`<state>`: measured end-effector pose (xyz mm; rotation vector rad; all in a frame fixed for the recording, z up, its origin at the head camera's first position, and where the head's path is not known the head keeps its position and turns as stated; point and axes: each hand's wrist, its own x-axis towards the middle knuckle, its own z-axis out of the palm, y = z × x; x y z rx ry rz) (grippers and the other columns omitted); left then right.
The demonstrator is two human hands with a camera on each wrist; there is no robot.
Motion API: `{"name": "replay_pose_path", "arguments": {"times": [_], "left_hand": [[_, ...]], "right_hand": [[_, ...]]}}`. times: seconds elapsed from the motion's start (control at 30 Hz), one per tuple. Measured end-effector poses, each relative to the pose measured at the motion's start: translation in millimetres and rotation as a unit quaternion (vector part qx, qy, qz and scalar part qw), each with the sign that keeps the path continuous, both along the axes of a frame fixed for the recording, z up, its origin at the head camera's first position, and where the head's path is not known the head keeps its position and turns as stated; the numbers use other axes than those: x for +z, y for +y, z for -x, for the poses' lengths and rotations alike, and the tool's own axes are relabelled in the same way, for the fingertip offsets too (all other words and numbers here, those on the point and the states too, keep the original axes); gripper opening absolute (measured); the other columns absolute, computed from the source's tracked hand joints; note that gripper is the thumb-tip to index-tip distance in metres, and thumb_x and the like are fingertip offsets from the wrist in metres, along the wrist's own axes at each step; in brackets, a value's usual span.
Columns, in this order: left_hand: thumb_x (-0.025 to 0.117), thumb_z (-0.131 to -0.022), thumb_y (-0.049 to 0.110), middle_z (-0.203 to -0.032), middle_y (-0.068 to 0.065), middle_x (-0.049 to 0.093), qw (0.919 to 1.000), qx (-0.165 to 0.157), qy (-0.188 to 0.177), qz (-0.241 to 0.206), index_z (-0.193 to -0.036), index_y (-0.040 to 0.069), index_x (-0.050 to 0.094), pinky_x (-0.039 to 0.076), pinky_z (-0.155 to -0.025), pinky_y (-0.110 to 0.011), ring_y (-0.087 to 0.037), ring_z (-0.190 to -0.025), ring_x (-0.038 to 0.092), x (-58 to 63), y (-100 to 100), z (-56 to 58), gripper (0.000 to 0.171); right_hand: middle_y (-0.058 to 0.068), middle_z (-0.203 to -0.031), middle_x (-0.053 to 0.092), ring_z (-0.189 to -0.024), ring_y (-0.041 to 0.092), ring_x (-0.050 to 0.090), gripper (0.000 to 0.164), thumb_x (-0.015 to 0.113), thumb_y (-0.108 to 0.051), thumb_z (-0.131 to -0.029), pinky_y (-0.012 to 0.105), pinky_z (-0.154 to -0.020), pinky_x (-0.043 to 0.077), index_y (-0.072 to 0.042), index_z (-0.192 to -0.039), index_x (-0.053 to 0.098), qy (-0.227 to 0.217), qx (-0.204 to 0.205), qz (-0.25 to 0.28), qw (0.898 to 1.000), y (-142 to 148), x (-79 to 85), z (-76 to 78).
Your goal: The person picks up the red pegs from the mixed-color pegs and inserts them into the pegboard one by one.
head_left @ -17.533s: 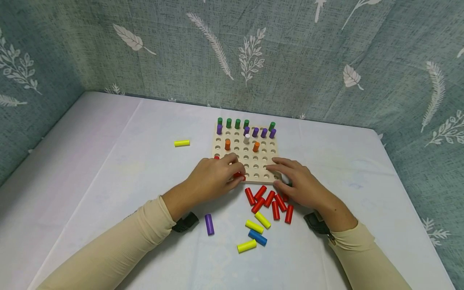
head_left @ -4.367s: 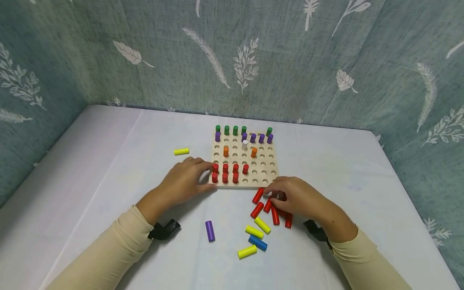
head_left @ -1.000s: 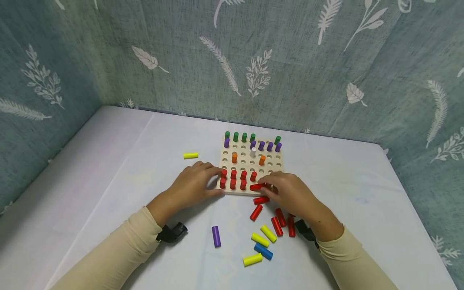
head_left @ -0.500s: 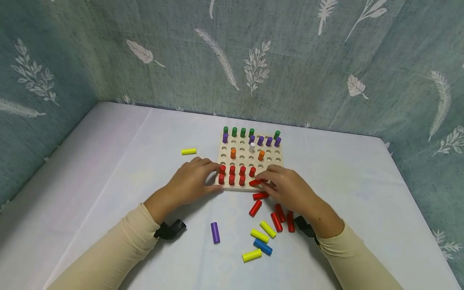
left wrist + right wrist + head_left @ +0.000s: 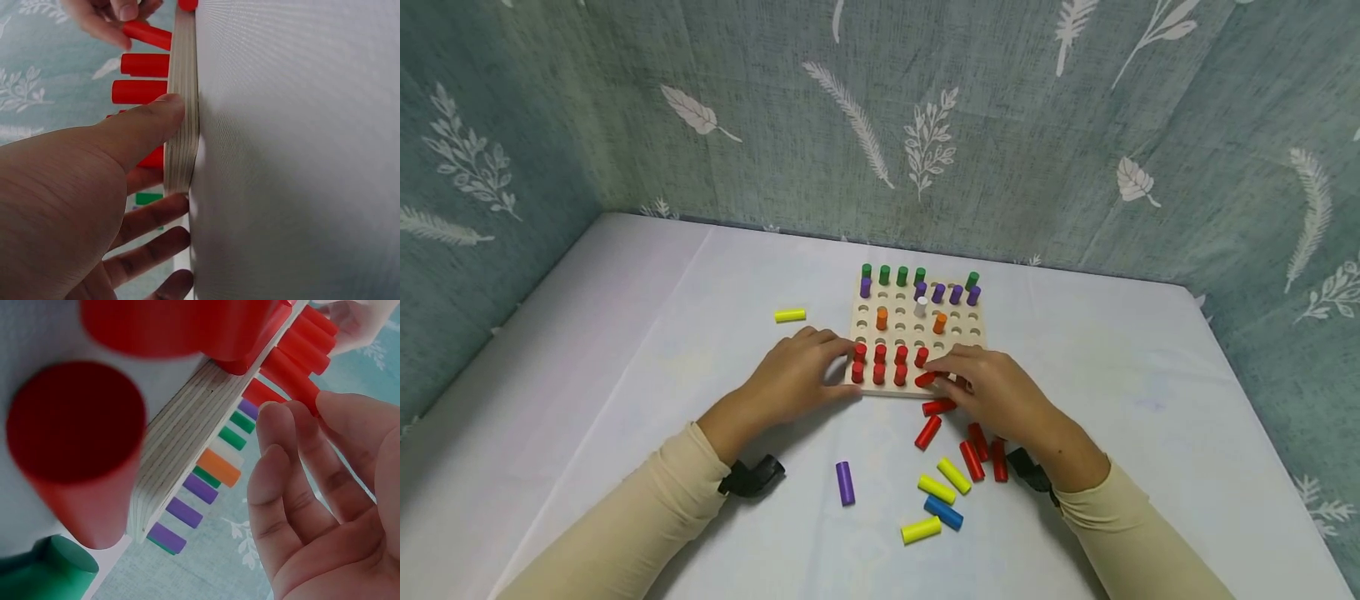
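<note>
A wooden pegboard (image 5: 880,392) lies mid-table with several red pegs (image 5: 879,374) upright in its two front rows at left. My left hand (image 5: 793,379) grips its front left corner, thumb on the front edge and index finger at the left side. Between the thumb and index finger of my right hand (image 5: 1000,392) is a red peg (image 5: 290,381), tilted, its lower end at the front row beside the upright ones. From the left wrist, that peg (image 5: 148,34) leans against the board; whether its end is inside a hole, I cannot tell.
Loose red pegs (image 5: 972,461), yellow pegs (image 5: 936,488), a blue peg (image 5: 943,512) and a purple peg (image 5: 846,483) lie in front of the board. Another yellow peg (image 5: 790,315) is at left. A green peg (image 5: 53,572) lies below my right hand. Green, purple, white and orange pegs stand farther back.
Since the oldest frame, red pegs have been added to the front rows and my left hand has shifted to the board's corner. My right hand has brought a red peg from the pile onto the board.
</note>
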<state>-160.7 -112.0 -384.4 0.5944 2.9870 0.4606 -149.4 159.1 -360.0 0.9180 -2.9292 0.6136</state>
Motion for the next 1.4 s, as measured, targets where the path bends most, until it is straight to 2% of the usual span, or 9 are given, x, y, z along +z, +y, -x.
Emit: {"name": "replay_pose_path", "arguments": {"times": [0.1,0.27,0.47,0.67,0.83,1.17,1.4], "left_hand": [[0.083,-0.079,0.046,-0.129,-0.006,0.067,1.0,-0.001,-0.006,0.001,-0.132,0.014,0.065,0.052,-0.098,-0.047,-0.026,-0.118,0.059,-0.4,0.0,-0.2,0.065],[0.084,-0.079,0.044,-0.128,-0.006,0.067,1.0,0.001,0.006,-0.001,-0.131,0.014,0.065,0.052,-0.098,-0.047,-0.026,-0.118,0.059,1.0,-0.2,0.3,0.063],[0.083,-0.079,0.045,-0.128,-0.006,0.067,1.0,-0.002,-0.009,-0.002,-0.131,0.014,0.065,0.052,-0.098,-0.047,-0.026,-0.118,0.059,1.4,0.3,-0.1,0.063],[0.083,-0.079,0.044,-0.128,-0.006,0.067,1.0,0.002,0.002,-0.005,-0.13,0.015,0.065,0.051,-0.098,-0.047,-0.026,-0.118,0.059,3.0,0.3,0.9,0.062],[0.083,-0.079,0.045,-0.128,-0.006,0.067,1.0,0.002,-0.007,-0.004,-0.131,0.015,0.065,0.052,-0.098,-0.047,-0.026,-0.117,0.059,2.1,0.1,0.2,0.063],[0.083,-0.079,0.045,-0.128,-0.006,0.067,1.0,0.004,-0.005,-0.003,-0.131,0.015,0.065,0.051,-0.098,-0.048,-0.026,-0.117,0.059,1.3,0.8,0.4,0.063],[0.083,-0.079,0.046,-0.128,-0.005,0.067,1.0,0.003,-0.002,-0.002,-0.131,0.015,0.065,0.051,-0.098,-0.047,-0.025,-0.117,0.059,-0.7,0.3,-0.4,0.062]], "right_hand": [[0.0,-0.111,0.074,-0.095,0.016,0.067,0.029,0.076,-0.021,-0.09,0.033,-0.083,0.059,-0.015,-0.118,0.073,-0.018,-0.008,-0.001,1.0,-0.4,-0.6,-0.3],[-0.002,-0.106,0.074,-0.085,0.012,0.062,0.028,0.077,-0.022,-0.089,0.028,-0.076,0.057,-0.016,-0.116,0.071,-0.01,-0.013,0.008,1.0,-1.8,-0.4,0.2],[-0.003,-0.104,0.075,-0.085,0.011,0.062,0.027,0.077,-0.021,-0.089,0.027,-0.076,0.057,-0.015,-0.115,0.072,-0.012,-0.003,0.01,1.0,-0.4,-1.5,-0.2],[-0.004,-0.1,0.075,-0.086,0.011,0.063,0.026,0.078,-0.019,-0.088,0.028,-0.076,0.057,-0.016,-0.113,0.075,-0.001,0.003,0.019,1.0,0.1,0.1,2.1],[-0.003,-0.101,0.076,-0.089,0.013,0.066,0.026,0.078,-0.019,-0.087,0.029,-0.077,0.057,-0.015,-0.113,0.076,0.004,0.014,0.018,1.0,1.0,-1.0,2.2],[-0.004,-0.096,0.075,-0.081,0.008,0.061,0.031,0.077,-0.02,-0.089,0.023,-0.07,0.053,-0.017,-0.12,0.074,0.011,0.016,-0.007,1.0,1.5,-3.8,2.2],[-0.002,-0.096,0.073,-0.077,0.009,0.06,0.03,0.077,-0.02,-0.088,0.02,-0.065,0.052,-0.016,-0.118,0.073,0.018,0.01,0.014,1.0,4.7,-4.4,2.6]]}}
